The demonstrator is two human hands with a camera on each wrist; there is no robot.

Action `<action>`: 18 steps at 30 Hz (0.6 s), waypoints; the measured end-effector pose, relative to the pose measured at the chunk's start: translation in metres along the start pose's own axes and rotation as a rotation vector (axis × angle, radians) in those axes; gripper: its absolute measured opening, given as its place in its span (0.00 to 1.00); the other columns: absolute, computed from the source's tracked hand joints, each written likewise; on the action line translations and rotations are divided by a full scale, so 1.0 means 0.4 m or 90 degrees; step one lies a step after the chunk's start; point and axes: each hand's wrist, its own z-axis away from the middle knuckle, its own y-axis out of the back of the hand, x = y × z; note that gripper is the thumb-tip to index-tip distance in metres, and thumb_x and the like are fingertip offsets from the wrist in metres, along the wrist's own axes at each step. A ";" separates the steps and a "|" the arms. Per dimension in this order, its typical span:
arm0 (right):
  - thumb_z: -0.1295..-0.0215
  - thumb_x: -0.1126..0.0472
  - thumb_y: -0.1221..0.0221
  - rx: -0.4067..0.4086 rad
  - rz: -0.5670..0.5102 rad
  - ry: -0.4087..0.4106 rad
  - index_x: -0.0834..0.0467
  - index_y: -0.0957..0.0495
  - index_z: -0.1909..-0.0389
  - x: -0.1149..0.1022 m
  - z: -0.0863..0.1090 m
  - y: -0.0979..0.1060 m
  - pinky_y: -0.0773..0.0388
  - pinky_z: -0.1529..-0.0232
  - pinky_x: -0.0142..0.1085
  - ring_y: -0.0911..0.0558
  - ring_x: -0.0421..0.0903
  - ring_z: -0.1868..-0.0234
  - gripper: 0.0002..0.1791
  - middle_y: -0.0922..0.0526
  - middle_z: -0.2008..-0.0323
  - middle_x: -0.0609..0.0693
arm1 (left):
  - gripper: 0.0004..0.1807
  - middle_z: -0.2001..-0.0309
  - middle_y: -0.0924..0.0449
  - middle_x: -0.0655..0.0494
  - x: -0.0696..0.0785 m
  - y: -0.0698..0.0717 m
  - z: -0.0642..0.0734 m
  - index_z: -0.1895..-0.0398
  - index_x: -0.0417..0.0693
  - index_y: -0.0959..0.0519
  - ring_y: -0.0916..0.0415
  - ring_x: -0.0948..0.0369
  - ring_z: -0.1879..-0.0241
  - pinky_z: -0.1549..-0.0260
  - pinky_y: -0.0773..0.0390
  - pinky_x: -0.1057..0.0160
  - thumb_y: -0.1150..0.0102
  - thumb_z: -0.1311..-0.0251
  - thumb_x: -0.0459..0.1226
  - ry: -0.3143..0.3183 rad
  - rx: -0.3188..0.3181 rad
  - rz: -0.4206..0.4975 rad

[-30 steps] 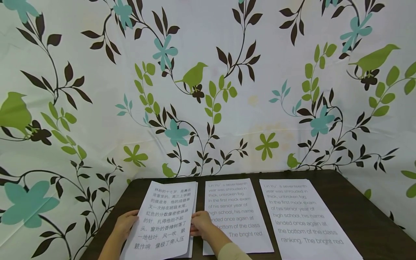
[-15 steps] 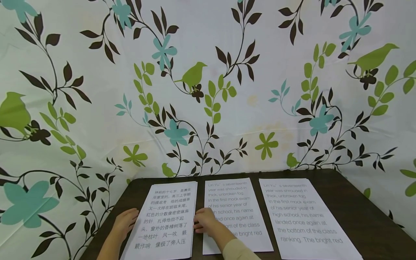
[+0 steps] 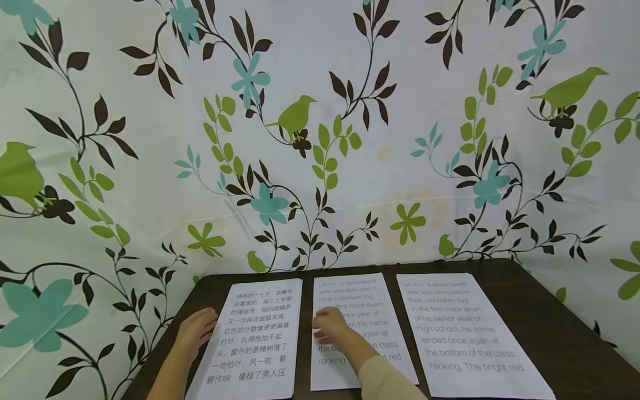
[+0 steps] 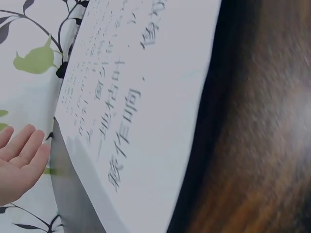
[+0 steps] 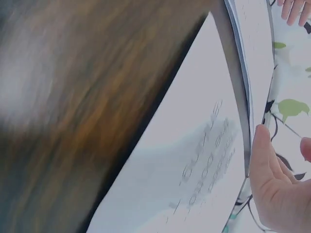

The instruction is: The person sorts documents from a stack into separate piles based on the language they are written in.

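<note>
A stack of paper sheets with printed Chinese text (image 3: 252, 339) lies at the left of the dark table, its edges nearly aligned. My left hand (image 3: 196, 333) is at its left edge; whether it touches the paper cannot be told. In the left wrist view the fingers (image 4: 31, 145) look relaxed with nothing in them. My right hand (image 3: 331, 326) hovers over the middle paper with English text (image 3: 350, 372), hiding part of its lines. The right wrist view shows that hand's fingers (image 5: 262, 150) extended, holding nothing.
Another paper with English text (image 3: 465, 339) lies to the right of the middle one. Strips of dark table (image 3: 555, 328) show between the papers and at the right. A patterned cloth with birds and leaves (image 3: 350, 211) hangs behind the table.
The raised top sheet of the Chinese stack has settled flat and lined up with those below. My right hand has let go and moved right, over the middle paper. My left hand has lifted slightly.
</note>
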 end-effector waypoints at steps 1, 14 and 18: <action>0.48 0.66 0.48 0.001 0.005 -0.001 0.73 0.34 0.53 -0.002 -0.001 0.007 0.24 0.73 0.40 0.22 0.51 0.73 0.21 0.26 0.73 0.56 | 0.43 0.39 0.49 0.36 -0.006 0.001 -0.012 0.37 0.37 0.51 0.48 0.46 0.42 0.47 0.46 0.47 0.51 0.48 0.55 -0.006 -0.006 0.000; 0.46 0.66 0.48 0.035 0.020 -0.007 0.73 0.36 0.51 -0.010 -0.005 0.080 0.24 0.72 0.41 0.23 0.53 0.70 0.22 0.25 0.70 0.57 | 0.40 0.41 0.44 0.38 -0.032 -0.036 -0.093 0.37 0.39 0.49 0.44 0.45 0.43 0.48 0.44 0.46 0.52 0.46 0.54 -0.025 -0.014 -0.002; 0.45 0.64 0.47 0.048 0.025 -0.024 0.72 0.36 0.50 -0.009 -0.006 0.109 0.25 0.71 0.41 0.23 0.53 0.69 0.23 0.25 0.69 0.57 | 0.39 0.41 0.43 0.39 -0.014 -0.063 -0.074 0.38 0.39 0.47 0.42 0.46 0.44 0.50 0.40 0.48 0.53 0.46 0.55 -0.023 -0.020 -0.003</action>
